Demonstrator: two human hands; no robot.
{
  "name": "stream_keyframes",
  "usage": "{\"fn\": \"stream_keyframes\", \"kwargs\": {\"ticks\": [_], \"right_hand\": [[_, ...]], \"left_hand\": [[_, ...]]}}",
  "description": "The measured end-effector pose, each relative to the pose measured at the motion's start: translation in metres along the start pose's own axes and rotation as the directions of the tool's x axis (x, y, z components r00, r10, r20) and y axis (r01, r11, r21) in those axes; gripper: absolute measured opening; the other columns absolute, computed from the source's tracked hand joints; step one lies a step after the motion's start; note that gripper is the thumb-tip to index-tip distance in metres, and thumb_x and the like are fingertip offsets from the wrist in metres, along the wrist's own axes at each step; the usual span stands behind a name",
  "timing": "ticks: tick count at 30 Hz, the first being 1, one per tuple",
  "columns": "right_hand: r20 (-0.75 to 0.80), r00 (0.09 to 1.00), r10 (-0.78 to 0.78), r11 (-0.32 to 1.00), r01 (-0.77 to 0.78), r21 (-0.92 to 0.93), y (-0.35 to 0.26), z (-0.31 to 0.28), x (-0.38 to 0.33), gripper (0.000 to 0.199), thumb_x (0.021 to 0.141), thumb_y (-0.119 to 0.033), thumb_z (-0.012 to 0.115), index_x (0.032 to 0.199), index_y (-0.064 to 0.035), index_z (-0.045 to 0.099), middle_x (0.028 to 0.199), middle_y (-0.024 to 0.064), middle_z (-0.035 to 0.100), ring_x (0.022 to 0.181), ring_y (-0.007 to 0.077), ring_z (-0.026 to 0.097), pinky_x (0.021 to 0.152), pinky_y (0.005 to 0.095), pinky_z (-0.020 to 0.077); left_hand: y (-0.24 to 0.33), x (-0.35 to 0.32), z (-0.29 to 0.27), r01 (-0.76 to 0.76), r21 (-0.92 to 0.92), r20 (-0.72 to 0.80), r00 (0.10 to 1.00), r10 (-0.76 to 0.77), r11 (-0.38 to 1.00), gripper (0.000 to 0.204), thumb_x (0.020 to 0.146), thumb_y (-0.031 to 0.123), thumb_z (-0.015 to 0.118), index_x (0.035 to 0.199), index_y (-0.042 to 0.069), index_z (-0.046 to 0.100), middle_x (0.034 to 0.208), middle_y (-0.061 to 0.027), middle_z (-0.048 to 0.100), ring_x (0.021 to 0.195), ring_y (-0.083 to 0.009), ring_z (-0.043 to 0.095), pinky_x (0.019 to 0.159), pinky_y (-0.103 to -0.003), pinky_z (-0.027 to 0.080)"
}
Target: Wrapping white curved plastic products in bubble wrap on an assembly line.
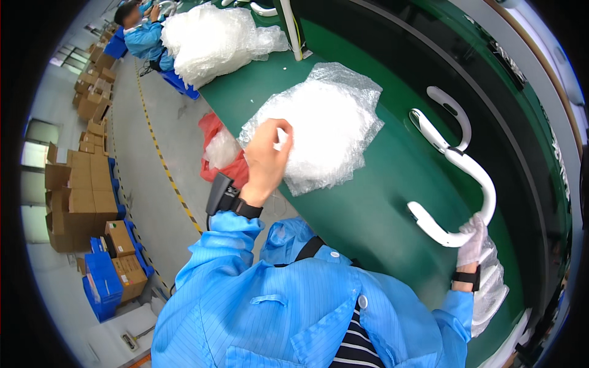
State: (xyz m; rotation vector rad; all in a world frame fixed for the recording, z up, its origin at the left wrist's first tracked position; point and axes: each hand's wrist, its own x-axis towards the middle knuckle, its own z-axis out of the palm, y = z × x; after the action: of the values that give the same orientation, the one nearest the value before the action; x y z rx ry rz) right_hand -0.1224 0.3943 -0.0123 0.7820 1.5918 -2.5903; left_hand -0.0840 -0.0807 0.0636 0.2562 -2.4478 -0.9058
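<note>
My left hand [267,161], bare, with a black band and a dark device at the wrist, is at the near left edge of a pile of clear bubble wrap [328,132]. Its thumb and fingers are curled together on the wrap. My right hand [473,238], in a thin whitish glove, grips a white curved device [481,178] with rounded ends by its lower bend, above the green table [362,214]. Behind it shows a greyer curved shape [457,113]; whether it is a second device or a reflection I cannot tell. Plastic-wrapped material [489,294] lies beside my right wrist.
A taller bubble wrap heap [211,40] sits at the table's far end, by a white upright post [291,27]. A co-worker in blue [146,40] is beyond. Left of the table is a red bag [230,162]; cardboard boxes [86,190] line the floor's far left.
</note>
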Motion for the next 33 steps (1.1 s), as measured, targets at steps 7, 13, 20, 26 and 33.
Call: {"fn": "stream_keyframes", "kwargs": {"ticks": [7,13,20,26,33], "right_hand": [[0.199,0.958,0.208,0.965,-0.234,0.118,0.058,0.033,-0.042,0.011,0.086,-0.011,0.055,0.09,-0.0073,0.046,0.066,-0.0019,0.041,0.051,0.0063,0.041,0.046,0.0188,0.0407],[0.211,0.877,0.433,0.895,-0.446,0.016,0.075,0.079,-0.078,0.01,0.083,-0.003,0.056,0.087,-0.0065,0.047,0.061,-0.0037,0.039,0.047,0.005,0.039,0.043,0.0193,0.0371],[0.304,0.828,0.471,0.882,-0.455,-0.125,0.094,0.128,-0.111,0.011,0.08,-0.003,0.057,0.084,-0.0052,0.047,0.062,-0.0017,0.04,0.048,0.0066,0.039,0.044,0.0205,0.0369],[0.229,0.865,0.447,0.892,-0.449,-0.044,0.086,0.112,-0.118,0.01,0.08,-0.002,0.055,0.086,-0.0054,0.047,0.063,-0.0022,0.04,0.049,0.0058,0.039,0.044,0.0202,0.0372],[0.213,0.864,0.456,0.873,-0.481,0.082,0.09,0.102,-0.121,0.011,0.081,-0.003,0.054,0.088,-0.0057,0.046,0.066,-0.002,0.041,0.051,0.0056,0.039,0.047,0.0198,0.0376]], "left_hand": [[-0.046,-0.035,0.043,-0.224,0.337,0.176,0.969,0.172,0.915,0.028,0.068,0.008,0.068,0.094,0.008,0.059,0.083,-0.0091,0.053,0.08,-0.0262,0.054,0.067,-0.037,0.046],[-0.017,-0.001,0.01,-0.178,0.307,0.067,0.984,0.166,0.935,0.013,0.081,0.018,0.06,0.078,0.006,0.065,0.082,-0.006,0.056,0.08,-0.0254,0.055,0.064,-0.038,0.046],[-0.046,-0.002,0.018,0.037,0.329,0.374,0.912,-0.166,0.944,0.012,0.077,0.018,0.061,0.073,0.007,0.064,0.083,-0.0066,0.057,0.079,-0.0281,0.055,0.065,-0.04,0.045],[0.024,0.047,-0.036,-0.416,0.54,-0.098,0.832,0.546,0.732,0.014,0.065,0.004,0.063,0.077,0.011,0.062,0.084,-0.005,0.054,0.076,-0.0238,0.054,0.062,-0.035,0.045],[-0.025,0.041,-0.013,-0.69,0.312,0.37,0.721,0.586,0.653,0.014,0.068,0.003,0.055,0.078,0.01,0.061,0.079,-0.0057,0.052,0.083,-0.023,0.053,0.074,-0.036,0.043]]}}
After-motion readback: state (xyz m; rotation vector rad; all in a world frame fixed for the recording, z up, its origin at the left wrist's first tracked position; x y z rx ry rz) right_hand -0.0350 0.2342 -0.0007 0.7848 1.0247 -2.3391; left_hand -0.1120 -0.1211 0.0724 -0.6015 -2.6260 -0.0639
